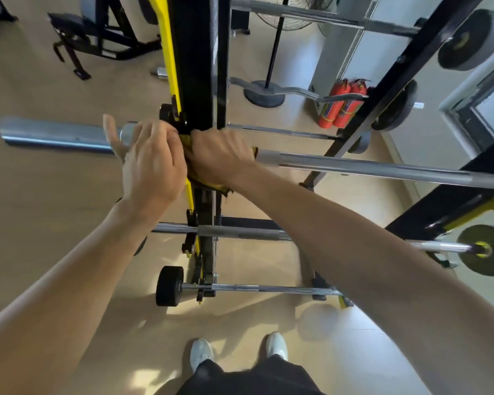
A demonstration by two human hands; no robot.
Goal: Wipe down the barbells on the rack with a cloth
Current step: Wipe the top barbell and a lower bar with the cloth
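Observation:
A steel barbell (pixel 377 168) lies across the black and yellow rack (pixel 196 61) at chest height, its thick sleeve (pixel 54 134) sticking out to the left. My right hand (pixel 221 155) is wrapped around the bar just right of the rack post, gripping a yellow cloth (pixel 211 186) that peeks out under the palm. Beside it, my left hand (pixel 150 163) rests on the bar at the sleeve's collar, fingers curled toward the cloth and thumb raised. Whether it grips the bar is unclear. More barbells (pixel 240 232) sit on lower and higher pegs.
The rack's right post (pixel 382 89) carries bars with grey weight plates (pixel 468 41). A curl bar (pixel 297 91) hangs behind. Two red fire extinguishers (pixel 340 106) and a fan stand (pixel 264 94) sit on the floor beyond. A bench (pixel 97 32) stands far left. My shoes (pixel 201 353) are near the rack's base.

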